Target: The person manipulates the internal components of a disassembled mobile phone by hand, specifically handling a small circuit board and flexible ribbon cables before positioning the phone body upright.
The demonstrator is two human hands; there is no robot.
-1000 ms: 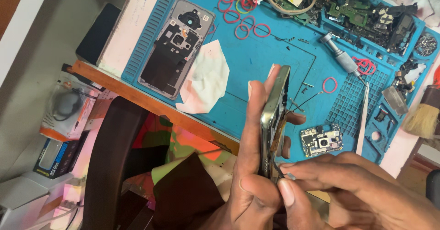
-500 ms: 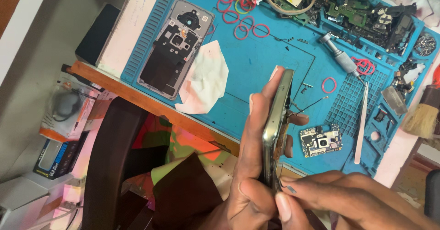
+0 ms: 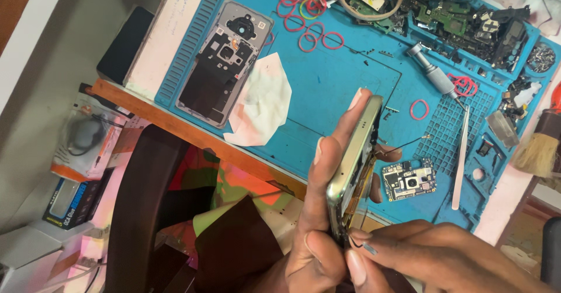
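Note:
My left hand (image 3: 318, 223) grips an opened phone body (image 3: 353, 164) edge-on, upright above the blue repair mat (image 3: 327, 94). My right hand (image 3: 432, 258) comes in from the lower right and pinches a thin black wire or small part (image 3: 363, 244) at the phone's lower end. A small circuit board with a camera module (image 3: 409, 181) lies on the mat just right of the phone. A phone back frame (image 3: 225, 59) lies flat at the mat's left, with a crumpled white tissue (image 3: 263, 103) beside it.
Red rubber bands (image 3: 307, 12) lie scattered at the mat's top. A screwdriver (image 3: 429, 71), white tweezers (image 3: 461, 155) and a brush (image 3: 534, 150) lie on the right. Several loose boards and parts (image 3: 467, 18) fill the top trays. A dark chair back (image 3: 143, 211) stands below the wooden table edge.
The phone has stayed upright in my left hand. My right hand has shifted slightly at the phone's lower end, fingertips working on the thin wire.

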